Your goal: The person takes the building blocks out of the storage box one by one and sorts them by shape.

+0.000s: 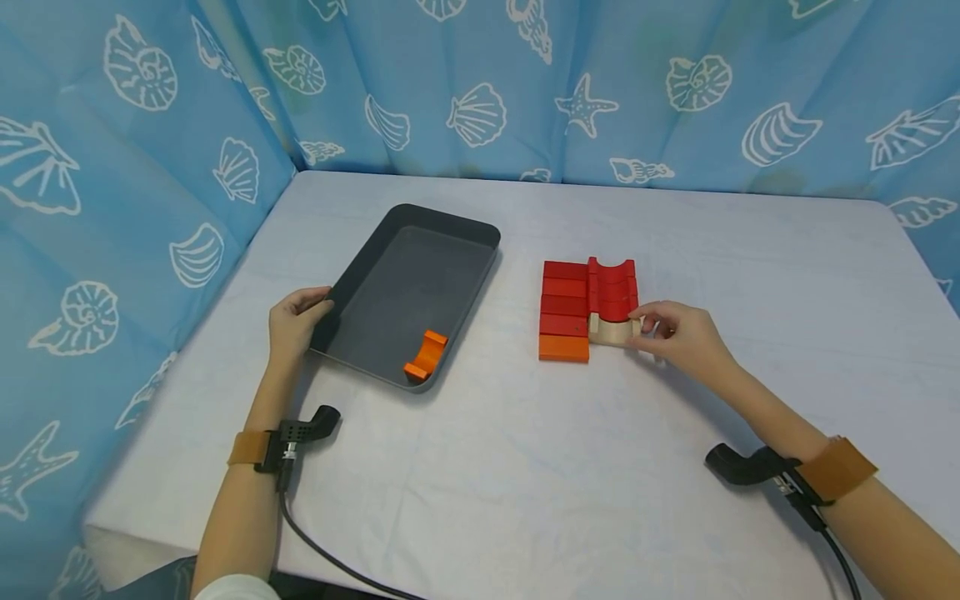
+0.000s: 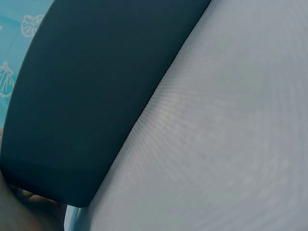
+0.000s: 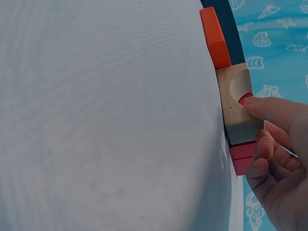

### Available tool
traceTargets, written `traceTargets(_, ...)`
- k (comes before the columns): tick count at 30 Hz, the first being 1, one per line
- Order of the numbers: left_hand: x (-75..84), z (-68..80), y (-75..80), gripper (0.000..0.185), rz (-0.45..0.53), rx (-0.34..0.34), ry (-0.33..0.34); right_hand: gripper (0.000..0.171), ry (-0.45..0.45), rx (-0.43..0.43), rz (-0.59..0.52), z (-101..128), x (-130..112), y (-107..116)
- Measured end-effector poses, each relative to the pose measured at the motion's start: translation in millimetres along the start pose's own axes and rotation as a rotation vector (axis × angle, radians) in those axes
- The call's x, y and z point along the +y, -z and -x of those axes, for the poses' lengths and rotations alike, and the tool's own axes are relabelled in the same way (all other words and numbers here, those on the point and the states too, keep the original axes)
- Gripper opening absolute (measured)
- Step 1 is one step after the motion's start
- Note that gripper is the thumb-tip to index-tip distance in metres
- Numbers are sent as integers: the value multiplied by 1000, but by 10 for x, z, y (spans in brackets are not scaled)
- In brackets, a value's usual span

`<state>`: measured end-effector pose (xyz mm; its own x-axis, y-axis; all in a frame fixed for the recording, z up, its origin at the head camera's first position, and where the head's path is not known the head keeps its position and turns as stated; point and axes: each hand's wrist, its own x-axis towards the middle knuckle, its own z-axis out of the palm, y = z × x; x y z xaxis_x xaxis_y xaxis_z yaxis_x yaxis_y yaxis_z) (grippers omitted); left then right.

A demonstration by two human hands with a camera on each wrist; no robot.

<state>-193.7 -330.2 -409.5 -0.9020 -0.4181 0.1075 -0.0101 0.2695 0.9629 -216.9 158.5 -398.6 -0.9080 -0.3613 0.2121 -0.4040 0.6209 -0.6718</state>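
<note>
Altogether one tray (image 1: 360,275), two orange blocks (image 1: 426,355), one plain arch (image 1: 611,332)

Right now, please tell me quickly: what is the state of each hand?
Left hand: grips the near left rim of the dark tray.
Right hand: pinches the natural wood arch block beside the red blocks.

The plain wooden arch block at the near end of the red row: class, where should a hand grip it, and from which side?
Probably pinch the wooden arch block across its flat end faces from the open right side, as the right hand does; the orange block crowds its left.
</note>
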Motion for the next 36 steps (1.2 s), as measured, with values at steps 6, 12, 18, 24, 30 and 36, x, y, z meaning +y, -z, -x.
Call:
traceTargets(6,3,-2,20,27,-9,-1,6,31,23,6,15,-62,-94,11)
traceTargets(12,-5,0,22,29,0,-8,27,28,85,22,71,-186,-257,26)
traceTargets(18,-19,-42,20,30,25,-18,55,26,141,19,39,-320,-364,-9)
traceTargets(24,-10,-53,25,30,17,-16,53,23,207,12,-13,-457,-519,-120)
traceTargets(30,-6,-49,27,30,11,-29,50,25,186,-48,-83,-591,-776,-323)
traceTargets(36,-9,-28,28,30,35,-32,74,27,231,-111,-145,-730,-1002,-552)
